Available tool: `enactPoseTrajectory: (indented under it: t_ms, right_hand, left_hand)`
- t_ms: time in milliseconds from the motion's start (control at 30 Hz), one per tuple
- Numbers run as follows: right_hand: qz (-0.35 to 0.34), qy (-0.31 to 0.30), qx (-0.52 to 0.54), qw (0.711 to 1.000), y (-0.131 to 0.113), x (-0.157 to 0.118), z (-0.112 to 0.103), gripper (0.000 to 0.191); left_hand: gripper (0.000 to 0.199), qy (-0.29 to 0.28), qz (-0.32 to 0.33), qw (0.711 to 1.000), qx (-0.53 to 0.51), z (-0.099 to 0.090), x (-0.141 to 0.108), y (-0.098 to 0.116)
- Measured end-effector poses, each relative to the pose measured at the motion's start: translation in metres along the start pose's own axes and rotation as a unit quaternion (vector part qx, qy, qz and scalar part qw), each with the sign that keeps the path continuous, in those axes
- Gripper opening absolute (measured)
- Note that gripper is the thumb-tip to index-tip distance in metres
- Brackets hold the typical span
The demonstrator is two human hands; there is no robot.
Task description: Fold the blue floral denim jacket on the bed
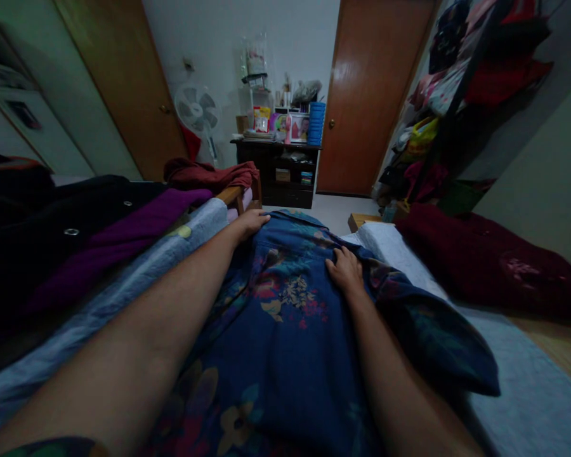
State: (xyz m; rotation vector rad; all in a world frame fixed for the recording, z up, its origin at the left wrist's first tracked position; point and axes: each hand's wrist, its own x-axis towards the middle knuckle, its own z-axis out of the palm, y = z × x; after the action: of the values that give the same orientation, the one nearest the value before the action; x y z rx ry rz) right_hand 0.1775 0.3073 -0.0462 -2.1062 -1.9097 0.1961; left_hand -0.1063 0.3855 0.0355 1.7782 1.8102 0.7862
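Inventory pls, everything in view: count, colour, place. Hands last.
Floral garment: 1, dark blue, multicoloured flowers, centre
Bedding: count unclear, pale blue-grey, both sides of garment
Dark red bundle: 1, right
Black-and-purple fabric: count unclear, left
Rust-red cloth: 1, behind, left of centre
Doors: 2, brown, back
Fan: 1, whitish, back wall
Cabinet: 1, dark, back centre
Framed picture: 1, pale frame, on cabinet
Blue container: 1, blue, cabinet's right end
Hanging fabrics: several, mixed colours, upper right
Small cabinet-top items: several, mixed, too dim to sort
Left hand: 1, bare, garment's far left edge
Right hand: 1, bare, on garment, right of centre
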Motion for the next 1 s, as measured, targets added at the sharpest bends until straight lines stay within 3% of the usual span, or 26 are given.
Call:
enactPoseTrajectory:
  t_ms: [100,133,200,300,400,467,533,667,800,900,1000]
  right_hand:
    - [0.001,0.005,0.005,1.000,-0.001,-0.001,0.000,0.055]
    - [0.000,0.006,0.005,1.000,-0.001,-0.001,0.000,0.055]
    - [-0.004,0.002,0.003,1.000,-0.002,-0.001,0.000,0.055]
    - [-0.012,-0.006,-0.003,1.000,-0.003,-0.001,0.000,0.055]
    - [-0.019,-0.012,-0.014,1.000,-0.003,-0.002,0.000,0.055]
    - [-0.020,-0.013,-0.020,1.000,-0.003,-0.003,0.000,0.055]
    - [-0.020,-0.012,-0.026,0.999,-0.003,-0.002,0.000,0.056]
    - [0.008,-0.007,-0.036,0.999,-0.003,0.000,0.001,0.056]
    - [0.052,0.013,-0.039,0.998,-0.003,0.000,0.003,0.058]
    - [0.064,0.018,-0.038,0.997,-0.003,0.000,0.003,0.059]
    - [0.067,0.029,-0.041,0.997,-0.003,0.000,0.005,0.058]
  left_hand:
    - [0.038,0.100,-0.071,0.971,0.206,0.008,-0.009,-0.003]
    - [0.040,0.141,-0.067,0.955,0.254,0.013,-0.013,-0.004]
    - [0.041,0.178,0.008,0.934,0.309,0.027,-0.022,-0.002]
    - [0.044,0.100,0.165,0.925,0.327,0.054,-0.034,0.005]
    - [0.051,-0.044,0.239,0.922,0.302,0.081,-0.044,0.007]
    - [0.060,-0.109,0.193,0.930,0.293,0.094,-0.050,0.002]
    - [0.069,-0.116,0.147,0.940,0.284,0.100,-0.055,-0.005]
    - [0.078,-0.069,0.102,0.954,0.275,0.103,-0.060,-0.012]
    - [0.080,-0.009,-0.003,0.958,0.286,0.101,-0.061,-0.007]
    - [0.075,-0.001,-0.044,0.953,0.299,0.089,-0.057,-0.002]
    - [0.049,-0.021,-0.029,0.949,0.314,0.061,-0.046,-0.005]
